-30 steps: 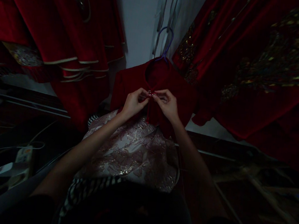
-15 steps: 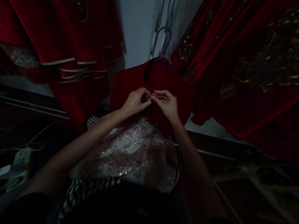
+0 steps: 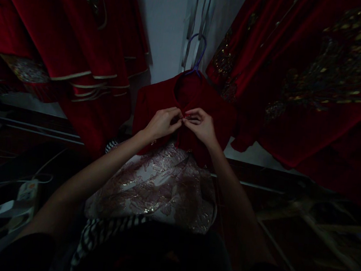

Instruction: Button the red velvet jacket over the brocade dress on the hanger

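A red jacket (image 3: 153, 100) with a round neckline hangs on a purple hanger (image 3: 200, 56). At its front opening, just below the neck, my left hand (image 3: 164, 122) pinches the cloth edge between thumb and fingers. My right hand (image 3: 203, 126) pinches the facing edge, and the fingertips of both hands nearly meet. A small fastening between them is mostly covered by the fingers. Under the jacket, a pink and silver brocade cloth (image 3: 161, 185) with a leaf pattern spreads across my lap.
Red garments with gold trim (image 3: 88, 55) hang at left. A red garment with gold sequins (image 3: 330, 83) hangs at right. Low on the left lie a white power strip (image 3: 27, 190) and cables. Black-and-white striped cloth (image 3: 97, 235) shows beside my lap. The picture is dark.
The fingertips have closed over the shiny fastening that showed between them before. Both hands stay at the same place on the jacket front.
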Demonstrator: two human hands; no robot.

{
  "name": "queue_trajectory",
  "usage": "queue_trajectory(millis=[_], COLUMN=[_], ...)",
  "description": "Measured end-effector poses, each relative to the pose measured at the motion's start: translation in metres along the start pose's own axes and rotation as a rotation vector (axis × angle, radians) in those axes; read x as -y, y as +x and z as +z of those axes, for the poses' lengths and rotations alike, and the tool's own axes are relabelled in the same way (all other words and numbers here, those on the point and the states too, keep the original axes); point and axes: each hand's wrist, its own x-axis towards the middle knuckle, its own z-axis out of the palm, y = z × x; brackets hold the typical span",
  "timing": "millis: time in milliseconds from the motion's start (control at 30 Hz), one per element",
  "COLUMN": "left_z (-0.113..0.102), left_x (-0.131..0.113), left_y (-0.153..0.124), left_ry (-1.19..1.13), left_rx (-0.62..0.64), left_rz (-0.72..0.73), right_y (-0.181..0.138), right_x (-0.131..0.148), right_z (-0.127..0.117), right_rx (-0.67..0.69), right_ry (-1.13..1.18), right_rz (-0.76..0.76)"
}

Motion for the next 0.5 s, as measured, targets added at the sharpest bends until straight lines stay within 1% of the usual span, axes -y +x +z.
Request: queue_trajectory(millis=[67,200,267,300,367,433,500], left_z=[-0.003,-0.004,-0.001,0.002,0.008,0.016,0.026], left_x=[0.0,-0.003,-0.006,-0.007,-0.008,-0.007,-0.004], left_y=[0.002,0.005,0.005,0.004,0.002,0.0,0.0], left_ry=[0.012,0.105,0.13,0.124,0.067,-0.053,-0.209], left_rx=[0.029,0.097,0.081,0.05,-0.049,-0.151,-0.222], left_rz=[0.024,0.085,0.082,0.059,-0.022,-0.118,-0.205], right_y=[0.0,0.004,0.005,0.005,-0.002,-0.016,-0.036], right_x=[0.001,0.003,0.001,-0.001,-0.005,-0.009,-0.012], right_z=[0.0,0.0,0.004,0.006,0.013,0.021,0.029], right_rx=[0.015,0.044,0.013,-0.021,-0.102,-0.154,-0.163], right_ry=[-0.007,-0.062,-0.089,-0.087,-0.038,0.044,0.08], right_rz=[-0.005,-0.04,-0.058,-0.059,-0.045,-0.03,-0.039])
